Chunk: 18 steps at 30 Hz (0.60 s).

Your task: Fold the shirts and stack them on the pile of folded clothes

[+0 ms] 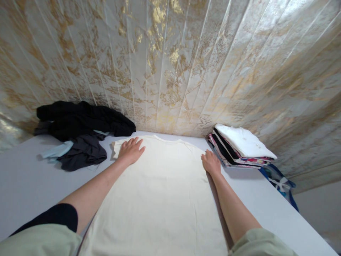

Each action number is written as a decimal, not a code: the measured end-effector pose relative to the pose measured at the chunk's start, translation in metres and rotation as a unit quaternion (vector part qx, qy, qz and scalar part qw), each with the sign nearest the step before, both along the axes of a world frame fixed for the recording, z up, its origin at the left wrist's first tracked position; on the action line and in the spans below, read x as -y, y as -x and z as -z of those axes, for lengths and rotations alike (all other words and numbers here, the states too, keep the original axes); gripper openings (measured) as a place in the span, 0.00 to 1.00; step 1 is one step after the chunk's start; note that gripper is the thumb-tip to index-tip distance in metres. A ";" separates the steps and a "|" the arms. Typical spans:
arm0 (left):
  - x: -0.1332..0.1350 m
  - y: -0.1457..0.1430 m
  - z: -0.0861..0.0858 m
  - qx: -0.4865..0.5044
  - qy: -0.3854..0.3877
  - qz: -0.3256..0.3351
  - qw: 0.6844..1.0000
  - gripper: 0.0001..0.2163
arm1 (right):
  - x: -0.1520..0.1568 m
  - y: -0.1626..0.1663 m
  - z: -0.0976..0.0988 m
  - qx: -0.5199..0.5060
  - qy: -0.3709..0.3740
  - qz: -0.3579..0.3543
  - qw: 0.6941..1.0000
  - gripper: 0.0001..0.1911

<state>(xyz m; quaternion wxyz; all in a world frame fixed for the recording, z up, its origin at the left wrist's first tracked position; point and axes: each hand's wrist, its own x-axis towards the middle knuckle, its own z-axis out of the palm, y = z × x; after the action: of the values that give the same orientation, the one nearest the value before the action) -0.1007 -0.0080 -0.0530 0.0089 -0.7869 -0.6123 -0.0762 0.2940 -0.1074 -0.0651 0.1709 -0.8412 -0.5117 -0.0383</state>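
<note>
A cream T-shirt (pixel 165 192) lies spread out on the white table (pixel 29 188), its neckline toward the wall. My left hand (pixel 131 150) rests on the shirt's upper left shoulder, fingers spread and flat, with the left sleeve showing just beyond it. At the upper right shoulder is my right hand (pixel 211 162), its fingers laid over the shirt's edge; it covers the right sleeve area. Both hands press on the cloth without lifting it.
Crumpled black clothes (pixel 85 119) lie at the back left, with a dark grey garment (pixel 82 151) and a light blue cloth (pixel 57 151) in front. A stack of folded clothes (pixel 241 145) stands back right, beside a blue bag (pixel 279 183). Behind hangs a gold-patterned curtain (pixel 165 64).
</note>
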 end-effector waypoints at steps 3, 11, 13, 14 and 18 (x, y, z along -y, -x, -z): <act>-0.001 0.000 0.002 -0.004 -0.008 0.001 1.000 0.28 | 0.010 -0.019 0.003 -0.034 -0.092 0.036 0.995 0.30; -0.004 0.000 0.005 -0.012 -0.018 -0.002 1.000 0.28 | 0.035 -0.031 0.005 -0.057 -0.074 0.023 0.995 0.21; -0.003 -0.001 0.005 -0.014 -0.021 -0.003 1.000 0.28 | 0.034 -0.025 0.001 -0.058 -0.061 0.010 0.996 0.18; -0.003 -0.001 0.004 -0.014 -0.021 -0.002 1.000 0.28 | 0.033 -0.022 -0.001 -0.064 -0.066 0.002 0.996 0.17; -0.002 -0.001 0.003 -0.014 -0.022 0.001 1.000 0.28 | 0.030 -0.011 -0.011 -0.139 -0.140 -0.042 0.980 0.13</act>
<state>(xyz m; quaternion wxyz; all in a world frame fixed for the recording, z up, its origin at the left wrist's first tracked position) -0.0995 -0.0064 -0.0559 0.0347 -0.7880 -0.6096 -0.0790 0.3054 -0.1375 -0.0543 0.3576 -0.7840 -0.5073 0.0150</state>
